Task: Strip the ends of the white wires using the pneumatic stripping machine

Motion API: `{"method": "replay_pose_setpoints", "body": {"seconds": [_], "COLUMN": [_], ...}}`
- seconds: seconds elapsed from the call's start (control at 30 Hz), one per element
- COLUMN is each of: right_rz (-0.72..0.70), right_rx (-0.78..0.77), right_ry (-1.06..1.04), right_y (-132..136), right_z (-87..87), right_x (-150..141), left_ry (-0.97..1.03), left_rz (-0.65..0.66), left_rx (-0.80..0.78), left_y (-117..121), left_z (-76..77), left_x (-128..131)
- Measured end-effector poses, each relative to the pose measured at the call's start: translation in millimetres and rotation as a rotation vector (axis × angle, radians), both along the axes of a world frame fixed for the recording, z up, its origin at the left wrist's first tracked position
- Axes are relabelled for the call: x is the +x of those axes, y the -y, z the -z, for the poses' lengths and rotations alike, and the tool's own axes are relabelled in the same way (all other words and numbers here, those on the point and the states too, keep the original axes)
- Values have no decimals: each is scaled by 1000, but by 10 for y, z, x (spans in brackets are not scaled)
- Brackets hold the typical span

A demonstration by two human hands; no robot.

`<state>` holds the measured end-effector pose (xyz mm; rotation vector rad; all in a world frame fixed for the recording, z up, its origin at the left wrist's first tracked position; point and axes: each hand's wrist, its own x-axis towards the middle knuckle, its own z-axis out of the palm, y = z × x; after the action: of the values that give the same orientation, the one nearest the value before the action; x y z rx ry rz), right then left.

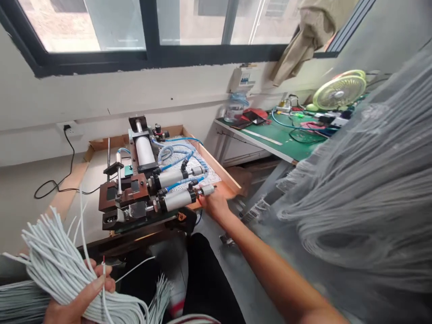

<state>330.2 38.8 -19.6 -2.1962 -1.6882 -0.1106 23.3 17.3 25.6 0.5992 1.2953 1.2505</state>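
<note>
My left hand (pixel 84 294) is closed around a thick bundle of white cables (pixel 60 256). Between its thumb and fingers one cable stands up, its end stripped to a thin red wire (pixel 104 259). My right arm stretches forward to the machine (pixel 141 180), a bench unit with metal air cylinders. At the near cylinder (pixel 178 200), my right hand (pixel 215 203) has its fingers closed at the silver end knob (pixel 208 189); the fingertips are partly hidden. Brown clamp blocks (pixel 123 193) sit at the machine's left side, with no cable between them.
Blue air hoses (pixel 182 166) loop behind the cylinders inside a wooden-edged tray (pixel 219 168). Long grey-white cables (pixel 364 193) hang at the right. A green-topped table (pixel 290 137) carries a fan (pixel 340 92) and a plastic bottle (pixel 234 109). More cables (pixel 23 299) lie at lower left.
</note>
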Motion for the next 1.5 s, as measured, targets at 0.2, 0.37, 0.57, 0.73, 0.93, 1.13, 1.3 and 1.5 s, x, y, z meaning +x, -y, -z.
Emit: {"method": "replay_pose_setpoints", "body": {"seconds": [0.2,0.37,0.57,0.73,0.93,1.13,1.3,1.5], "right_rz": [-368,-747,-855,-825,-862,-883,-918,-935], "right_rx": [46,289,357,379,387,382,361,318], "right_ry": [-266,-319,-166,-42,22,-21,-32,-18], "right_y": [726,700,529,568,572,570,565,546], "right_z": [132,-81,-69,-87,-93,-60,-102,-163], "right_x": [-804,-1147,-1270,-1339,-1363,-1368,-1360,-1333], "left_ry": [-96,-25,69,94,97,1,4,-63], "left_rz": [189,295,301,346,365,394,384,416], "left_rx": [-52,10,96,152,194,251,260,231], "left_y": [67,221,220,274,301,297,279,260], "left_z": [2,12,83,75,104,101,114,120], "left_x": [3,88,50,14,-37,-46,-27,-42]}}
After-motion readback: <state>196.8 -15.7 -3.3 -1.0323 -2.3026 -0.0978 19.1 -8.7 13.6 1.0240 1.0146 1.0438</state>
